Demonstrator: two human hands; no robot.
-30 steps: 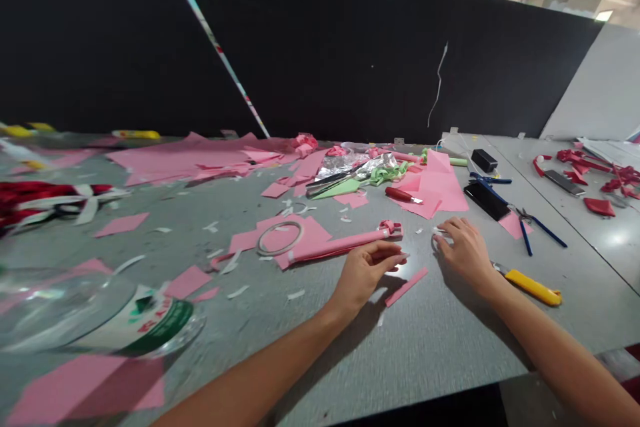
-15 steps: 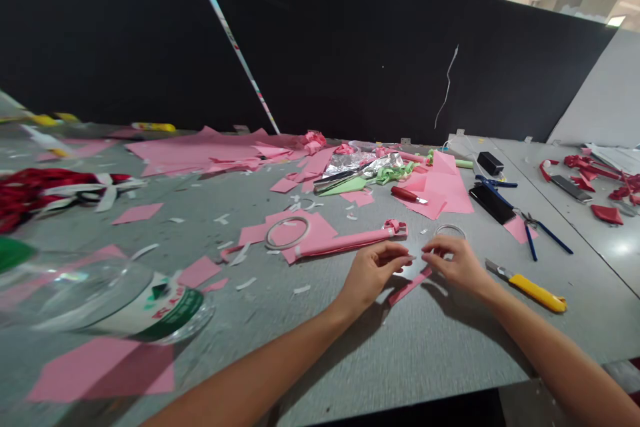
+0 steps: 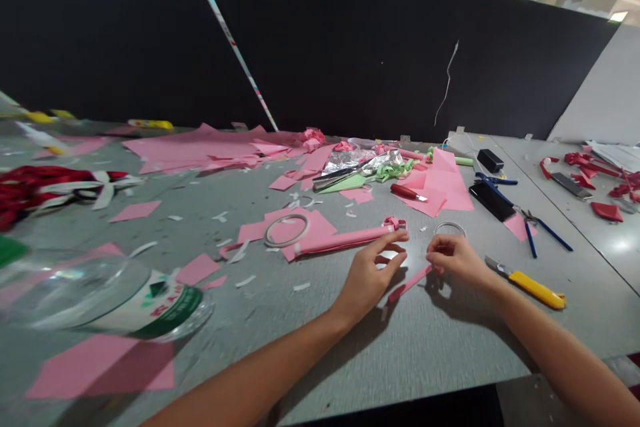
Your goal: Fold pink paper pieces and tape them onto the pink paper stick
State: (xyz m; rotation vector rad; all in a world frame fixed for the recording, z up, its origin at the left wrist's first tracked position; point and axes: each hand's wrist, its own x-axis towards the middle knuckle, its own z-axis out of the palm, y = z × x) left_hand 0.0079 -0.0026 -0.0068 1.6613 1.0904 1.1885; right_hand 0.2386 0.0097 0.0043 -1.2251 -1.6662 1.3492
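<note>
Beside pink strip (image 3: pixel 409 284), hands (image 3: pixel 359 281) loosely curled

On the gray counter (image 3: pixel 410 360), a pink strip (image 3: pixel 407 285) is seen between the hands, its far end overlapped by the pinched fingertips of the right hand (image 3: pixel 457 258); whether it is gripped cannot be told. The fingers of the left hand (image 3: pixel 367 277) are spread near a pink roll (image 3: pixel 345 239). A yellow-handled cutter (image 3: pixel 535 289) is left lying rightward.
</note>
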